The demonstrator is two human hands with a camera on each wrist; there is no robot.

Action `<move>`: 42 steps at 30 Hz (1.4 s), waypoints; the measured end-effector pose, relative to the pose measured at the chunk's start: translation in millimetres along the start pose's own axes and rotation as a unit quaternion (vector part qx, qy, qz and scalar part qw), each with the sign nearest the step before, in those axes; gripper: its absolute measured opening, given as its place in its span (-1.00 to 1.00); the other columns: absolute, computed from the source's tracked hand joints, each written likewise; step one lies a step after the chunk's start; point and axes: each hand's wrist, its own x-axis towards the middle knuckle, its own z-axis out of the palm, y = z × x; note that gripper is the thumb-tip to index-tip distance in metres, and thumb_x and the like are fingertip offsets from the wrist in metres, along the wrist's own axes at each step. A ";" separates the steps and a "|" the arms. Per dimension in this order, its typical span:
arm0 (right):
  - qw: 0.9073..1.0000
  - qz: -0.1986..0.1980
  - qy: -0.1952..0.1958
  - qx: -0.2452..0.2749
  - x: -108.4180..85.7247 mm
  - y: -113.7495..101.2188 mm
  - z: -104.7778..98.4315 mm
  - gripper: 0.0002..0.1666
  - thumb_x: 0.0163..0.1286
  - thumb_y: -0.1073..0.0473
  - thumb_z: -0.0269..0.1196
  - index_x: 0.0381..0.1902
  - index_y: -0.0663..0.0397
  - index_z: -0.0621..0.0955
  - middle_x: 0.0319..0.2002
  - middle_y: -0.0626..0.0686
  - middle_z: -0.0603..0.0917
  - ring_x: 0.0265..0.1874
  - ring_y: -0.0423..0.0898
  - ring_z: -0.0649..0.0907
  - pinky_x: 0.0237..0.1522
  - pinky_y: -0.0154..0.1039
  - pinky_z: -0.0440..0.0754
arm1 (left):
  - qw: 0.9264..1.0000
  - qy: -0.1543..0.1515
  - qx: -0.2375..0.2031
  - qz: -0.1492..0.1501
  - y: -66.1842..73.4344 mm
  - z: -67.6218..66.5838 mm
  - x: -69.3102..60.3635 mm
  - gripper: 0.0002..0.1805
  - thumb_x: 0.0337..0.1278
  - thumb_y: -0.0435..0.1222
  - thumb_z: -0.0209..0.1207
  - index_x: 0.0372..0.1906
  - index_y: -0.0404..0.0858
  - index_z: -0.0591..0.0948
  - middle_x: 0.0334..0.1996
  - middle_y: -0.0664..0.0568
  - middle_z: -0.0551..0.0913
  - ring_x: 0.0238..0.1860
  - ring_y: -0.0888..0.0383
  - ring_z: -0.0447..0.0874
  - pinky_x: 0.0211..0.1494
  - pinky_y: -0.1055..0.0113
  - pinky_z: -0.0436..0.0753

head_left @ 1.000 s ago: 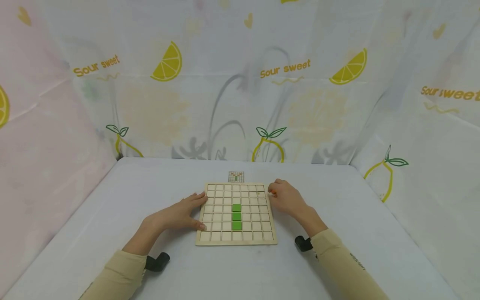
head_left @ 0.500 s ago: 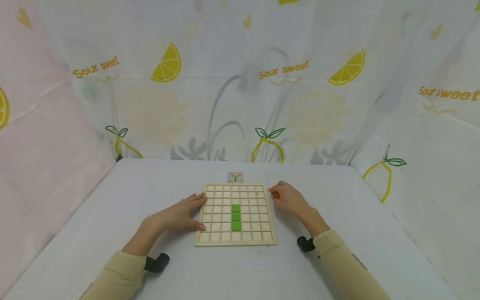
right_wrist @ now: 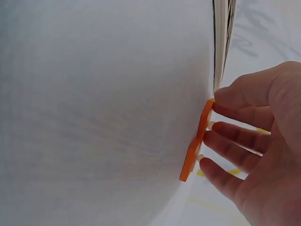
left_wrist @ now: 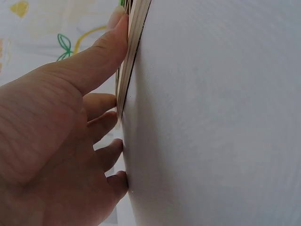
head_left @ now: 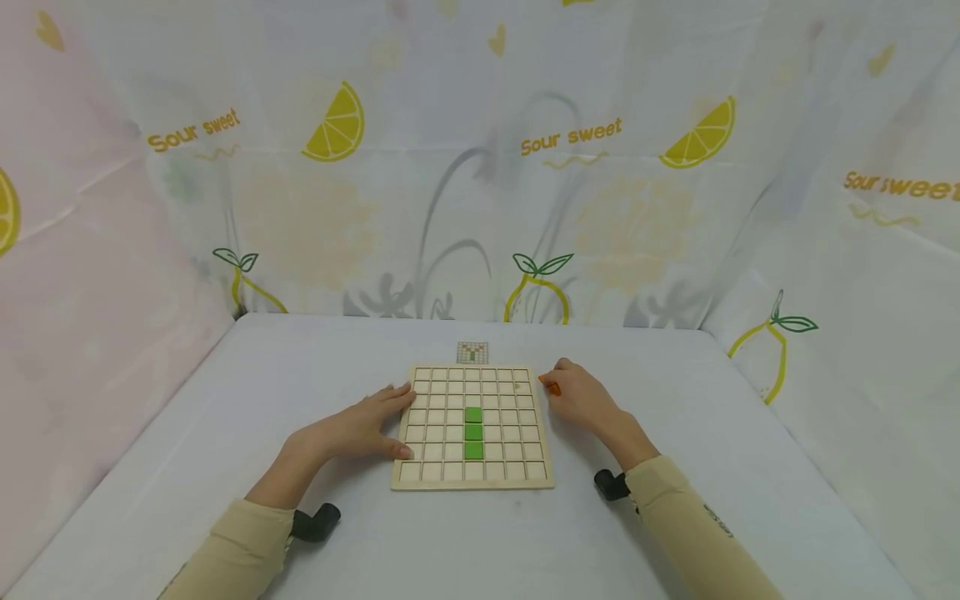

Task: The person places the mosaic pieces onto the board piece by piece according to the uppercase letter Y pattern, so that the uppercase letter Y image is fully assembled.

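In the head view a square wooden grid board [head_left: 453,487] lies flat on the white table, with three green tiles [head_left: 473,432] in a column at its middle. My left hand [head_left: 352,427] rests on the board's left edge, thumb and fingers spread and fairly straight; in the left wrist view the thumb touches the board's rim [left_wrist: 132,52]. Beyond the board's upper right side, my right hand [head_left: 579,395] has bent fingers on small orange tiles [right_wrist: 202,127]. Its thumb meets the upper tile's end in the right wrist view. The tiles sit at the table surface, partly covered by fingertips.
A small printed pattern card [head_left: 472,352] lies just behind the board. Fabric walls with lemon prints [head_left: 333,125] enclose the back and sides of the white table [head_left: 480,550]. Black camera mounts [head_left: 317,523] hang by both wrists.
The right hand has shifted slightly right, away from the board's edge, and more of the orange shows beneath its fingers. The left hand, board and green tiles stay in place.
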 end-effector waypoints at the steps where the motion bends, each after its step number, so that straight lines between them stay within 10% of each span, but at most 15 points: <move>1: 1.000 -0.003 0.002 -0.001 0.0 0.1 0.0 -0.61 0.35 0.34 0.15 0.10 0.19 0.68 -0.11 0.05 0.61 -0.23 -0.10 0.60 -0.18 -0.22 0.61 | 1.000 0.000 0.000 0.001 -0.1 -0.2 0.1 0.12 -0.01 0.12 0.40 0.57 -0.22 0.12 0.61 -0.15 -0.01 0.61 -0.28 -0.21 0.57 -0.30 -0.03; 42: 0.998 -0.065 0.020 0.003 -0.5 -2.1 0.3 -0.80 0.28 0.40 0.23 -0.22 0.19 0.76 -0.14 0.08 0.74 -0.09 0.03 0.70 0.00 -0.08 0.69 | 1.000 0.004 0.000 -0.003 0.4 1.3 0.9 0.12 -0.02 0.14 0.40 0.57 -0.22 0.13 0.60 -0.17 0.00 0.60 -0.29 -0.20 0.56 -0.30 -0.02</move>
